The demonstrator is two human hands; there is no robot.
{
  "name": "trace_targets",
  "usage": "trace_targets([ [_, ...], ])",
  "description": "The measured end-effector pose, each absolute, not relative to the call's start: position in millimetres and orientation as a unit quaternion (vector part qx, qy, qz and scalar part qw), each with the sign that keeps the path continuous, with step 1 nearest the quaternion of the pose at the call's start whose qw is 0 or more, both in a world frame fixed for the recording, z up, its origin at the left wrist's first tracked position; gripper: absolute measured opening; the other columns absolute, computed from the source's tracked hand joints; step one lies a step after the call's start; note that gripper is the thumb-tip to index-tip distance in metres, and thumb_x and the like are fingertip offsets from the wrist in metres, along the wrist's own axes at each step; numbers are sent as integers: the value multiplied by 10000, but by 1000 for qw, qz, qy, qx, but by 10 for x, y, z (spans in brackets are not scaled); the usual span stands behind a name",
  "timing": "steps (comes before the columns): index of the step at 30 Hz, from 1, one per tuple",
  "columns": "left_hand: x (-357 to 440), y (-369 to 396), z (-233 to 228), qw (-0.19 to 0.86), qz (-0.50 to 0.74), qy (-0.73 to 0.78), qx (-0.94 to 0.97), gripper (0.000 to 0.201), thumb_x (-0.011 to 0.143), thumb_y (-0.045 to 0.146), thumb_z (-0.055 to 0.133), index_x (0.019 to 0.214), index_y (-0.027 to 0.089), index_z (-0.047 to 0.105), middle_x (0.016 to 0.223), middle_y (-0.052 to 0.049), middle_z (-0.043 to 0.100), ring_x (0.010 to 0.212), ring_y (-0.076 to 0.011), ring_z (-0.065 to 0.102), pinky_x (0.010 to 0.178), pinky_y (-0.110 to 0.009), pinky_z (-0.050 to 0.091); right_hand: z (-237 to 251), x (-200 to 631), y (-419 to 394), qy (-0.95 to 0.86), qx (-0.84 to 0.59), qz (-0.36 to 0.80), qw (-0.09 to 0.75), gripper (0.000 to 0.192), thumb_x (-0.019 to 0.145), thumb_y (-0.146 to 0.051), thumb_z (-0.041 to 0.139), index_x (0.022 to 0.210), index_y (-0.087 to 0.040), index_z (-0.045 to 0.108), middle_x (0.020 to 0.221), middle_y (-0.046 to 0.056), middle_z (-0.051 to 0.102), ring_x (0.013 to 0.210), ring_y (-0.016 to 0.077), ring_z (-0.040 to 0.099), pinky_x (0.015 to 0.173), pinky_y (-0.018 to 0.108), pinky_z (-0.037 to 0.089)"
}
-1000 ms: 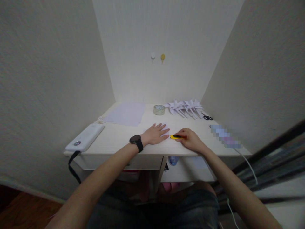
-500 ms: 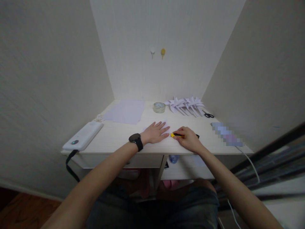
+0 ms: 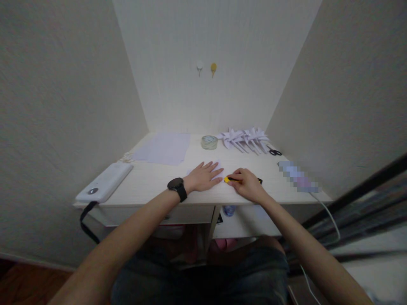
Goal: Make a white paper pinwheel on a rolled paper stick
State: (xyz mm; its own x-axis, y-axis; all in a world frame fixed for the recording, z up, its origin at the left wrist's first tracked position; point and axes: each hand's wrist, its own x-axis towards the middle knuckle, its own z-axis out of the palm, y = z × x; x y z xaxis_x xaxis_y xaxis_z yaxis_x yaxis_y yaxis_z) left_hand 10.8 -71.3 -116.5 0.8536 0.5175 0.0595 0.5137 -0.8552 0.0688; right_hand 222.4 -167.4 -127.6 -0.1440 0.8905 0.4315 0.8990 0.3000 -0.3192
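Both of your hands sit on the pale desk (image 3: 152,186) near its front edge: your left hand (image 3: 203,177), smartwatch (image 3: 177,186) on the wrist, lies flat with fingers spread, pressing down a small white sheet of paper (image 3: 216,168), and your right hand (image 3: 246,184) has its fingers curled around a yellow utility knife (image 3: 229,179) whose tip sits just beside your left fingertips at the sheet's edge. Farther back you have a larger paper sheet (image 3: 165,148), a tape roll (image 3: 209,142), a row of folded paper pinwheels (image 3: 244,139) and black scissors (image 3: 274,151), with a white power bank (image 3: 104,183) at the desk's left corner.
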Motion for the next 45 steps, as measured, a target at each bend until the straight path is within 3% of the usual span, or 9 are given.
trace_targets([
  [12, 57, -604, -1105, 70, 49, 266, 960, 652, 1009, 568, 122, 1569, 243, 196, 1638, -118, 143, 1511, -266, 139, 1189, -478, 146, -1323, 2228, -1660, -756, -596, -25, 271, 220, 861, -264, 644, 1026, -244, 789, 946, 80, 702, 892, 232, 611, 810, 345, 466],
  [18, -76, -504, -1156, 31, 36, 290, 956, 582, 1023, 512, 98, 1535, 322, 301, 1629, -55, 219, 1500, -286, 178, 1183, -523, 128, -1343, 2258, -1650, -760, -594, -19, 264, 228, 872, -272, 633, 1040, -246, 786, 975, 80, 702, 904, 238, 607, 809, 352, 468],
  [31, -84, -519, -1189, 45, 25, 282, 958, 581, 1018, 499, 84, 1548, 331, 255, 1631, 33, 206, 1509, -272, 144, 1192, -549, 82, -1305, 2375, -1530, -803, -532, 15, 269, 229, 861, -225, 644, 1045, -229, 780, 977, 84, 699, 905, 237, 614, 822, 369, 480],
  [45, -88, -514, -1191, 47, 32, 276, 959, 568, 1020, 486, 110, 1547, 334, 256, 1626, 21, 226, 1506, -273, 158, 1188, -560, 84, -1312, 2446, -1430, -812, -517, 45, 267, 233, 850, -229, 671, 1056, -241, 780, 962, 77, 670, 911, 231, 620, 838, 366, 492],
])
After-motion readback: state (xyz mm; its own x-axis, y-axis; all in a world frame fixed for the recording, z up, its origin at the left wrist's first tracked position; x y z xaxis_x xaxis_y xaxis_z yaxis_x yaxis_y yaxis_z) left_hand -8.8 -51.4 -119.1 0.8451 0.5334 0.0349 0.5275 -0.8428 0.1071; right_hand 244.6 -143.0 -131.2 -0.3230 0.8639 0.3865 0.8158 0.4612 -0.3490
